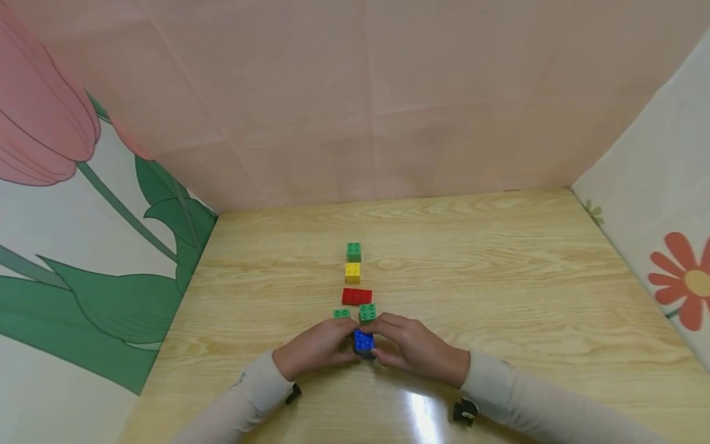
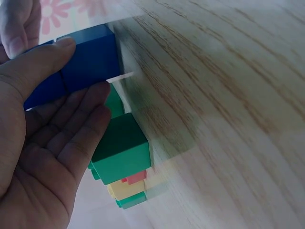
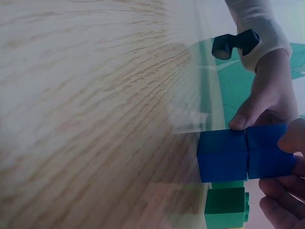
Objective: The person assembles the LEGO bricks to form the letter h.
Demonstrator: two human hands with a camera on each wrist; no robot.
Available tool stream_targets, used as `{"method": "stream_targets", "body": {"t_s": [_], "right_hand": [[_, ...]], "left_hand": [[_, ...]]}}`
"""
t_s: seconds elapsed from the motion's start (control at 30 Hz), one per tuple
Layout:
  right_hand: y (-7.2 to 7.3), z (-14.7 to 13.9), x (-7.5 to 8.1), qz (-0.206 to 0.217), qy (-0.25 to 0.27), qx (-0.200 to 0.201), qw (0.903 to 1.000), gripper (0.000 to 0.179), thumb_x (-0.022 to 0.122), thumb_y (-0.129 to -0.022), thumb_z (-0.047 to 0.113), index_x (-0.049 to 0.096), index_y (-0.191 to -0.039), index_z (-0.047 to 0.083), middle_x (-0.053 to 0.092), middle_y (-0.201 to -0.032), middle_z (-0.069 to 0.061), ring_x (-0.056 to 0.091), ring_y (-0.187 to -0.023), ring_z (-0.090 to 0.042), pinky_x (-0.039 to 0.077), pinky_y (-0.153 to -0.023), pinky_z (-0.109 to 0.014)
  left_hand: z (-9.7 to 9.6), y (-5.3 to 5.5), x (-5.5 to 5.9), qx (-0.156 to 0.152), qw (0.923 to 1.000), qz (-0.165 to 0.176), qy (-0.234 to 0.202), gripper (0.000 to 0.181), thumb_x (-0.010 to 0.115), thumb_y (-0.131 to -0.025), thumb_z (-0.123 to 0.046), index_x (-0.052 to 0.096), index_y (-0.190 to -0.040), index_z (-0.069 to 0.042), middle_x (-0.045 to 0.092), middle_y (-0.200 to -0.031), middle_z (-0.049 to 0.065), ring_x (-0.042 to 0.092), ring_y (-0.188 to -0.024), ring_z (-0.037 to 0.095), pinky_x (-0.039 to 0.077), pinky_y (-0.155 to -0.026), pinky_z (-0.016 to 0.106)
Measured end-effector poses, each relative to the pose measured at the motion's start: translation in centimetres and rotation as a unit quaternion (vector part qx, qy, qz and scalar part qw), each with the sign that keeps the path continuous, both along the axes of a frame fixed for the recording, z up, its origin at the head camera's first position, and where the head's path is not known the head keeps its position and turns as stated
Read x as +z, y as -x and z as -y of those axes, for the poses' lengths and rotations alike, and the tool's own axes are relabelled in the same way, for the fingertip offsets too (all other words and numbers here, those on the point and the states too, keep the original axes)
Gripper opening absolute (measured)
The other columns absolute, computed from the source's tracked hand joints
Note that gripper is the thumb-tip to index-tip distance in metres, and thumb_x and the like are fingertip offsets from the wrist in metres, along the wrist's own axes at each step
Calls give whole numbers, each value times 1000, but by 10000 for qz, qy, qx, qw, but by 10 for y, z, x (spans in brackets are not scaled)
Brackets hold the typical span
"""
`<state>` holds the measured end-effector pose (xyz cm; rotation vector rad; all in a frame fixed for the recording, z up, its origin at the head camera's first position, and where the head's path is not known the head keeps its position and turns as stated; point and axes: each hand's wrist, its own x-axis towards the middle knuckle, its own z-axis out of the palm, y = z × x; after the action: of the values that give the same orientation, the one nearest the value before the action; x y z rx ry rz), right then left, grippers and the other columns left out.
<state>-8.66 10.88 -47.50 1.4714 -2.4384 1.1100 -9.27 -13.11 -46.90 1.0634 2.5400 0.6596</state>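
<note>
Two blue toy building bricks stand one on top of the other between my hands. Thumb and fingers of my left hand (image 1: 316, 350) grip the lower blue brick (image 2: 93, 59), the thumb close to the seam. From the other side, my right hand (image 1: 418, 350) pinches the upper blue brick (image 3: 270, 149), whose studs face up in the head view. A thin dark line runs between the two bricks. Just beyond the fingers are a green brick (image 1: 368, 312) on the right and another green brick (image 1: 341, 314), partly hidden by the left hand.
Farther back, a red brick (image 1: 357, 296), a yellow brick (image 1: 352, 272) and a green brick (image 1: 354, 251) form a rough line on the wooden table (image 1: 477, 265). A pink wall covering (image 1: 388, 123) rises behind the table, with flower-patterned panels at both sides.
</note>
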Motion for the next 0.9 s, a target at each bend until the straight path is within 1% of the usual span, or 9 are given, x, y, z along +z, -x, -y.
{"method": "stream_targets", "body": {"t_s": [0.2, 0.4, 0.57, 0.8, 0.9], "right_hand": [[-1, 1, 0, -241, 82, 47, 9997, 40, 72, -86, 11, 61, -125, 9, 61, -119, -1, 61, -108, -12, 49, -89, -18], [-1, 1, 2, -286, 87, 21, 9996, 40, 73, -86, 11, 61, -124, 9, 61, -120, -1, 61, -109, -12, 49, -90, -18], [-1, 1, 2, -322, 51, 5, 9995, 40, 73, -86, 11, 61, -124, 8, 61, -120, -1, 60, -109, -12, 48, -90, -17], [-3, 1, 3, -235, -101, -20, 9997, 39, 72, -88, 14, 60, -125, 10, 60, -120, 2, 60, -109, -11, 48, -90, -16], [-3, 1, 4, -282, -135, -30, 9995, 38, 72, -88, 14, 60, -124, 10, 60, -120, 2, 61, -108, -11, 48, -90, -16]], "left_hand": [[0, 0, 0, 44, 10000, 66, 18, 40, 74, -88, -31, 62, -123, -16, 64, -114, -10, 58, -104, 0, 48, -88, 16], [0, 0, -1, 25, 10000, -59, 53, 39, 75, -87, -30, 62, -121, -16, 64, -112, -10, 58, -103, 0, 48, -87, 16], [0, -1, 1, 49, 9999, -92, 104, 39, 75, -87, -30, 62, -121, -16, 64, -113, -9, 59, -103, 0, 49, -87, 16], [-1, -2, 3, 115, 9999, 15, 114, 42, 75, -87, -29, 61, -124, -16, 64, -117, -8, 58, -107, 2, 49, -90, 19], [-1, -2, 2, 118, 9998, 42, 123, 43, 76, -87, -29, 61, -125, -16, 63, -118, -9, 58, -108, 2, 48, -91, 19]]}}
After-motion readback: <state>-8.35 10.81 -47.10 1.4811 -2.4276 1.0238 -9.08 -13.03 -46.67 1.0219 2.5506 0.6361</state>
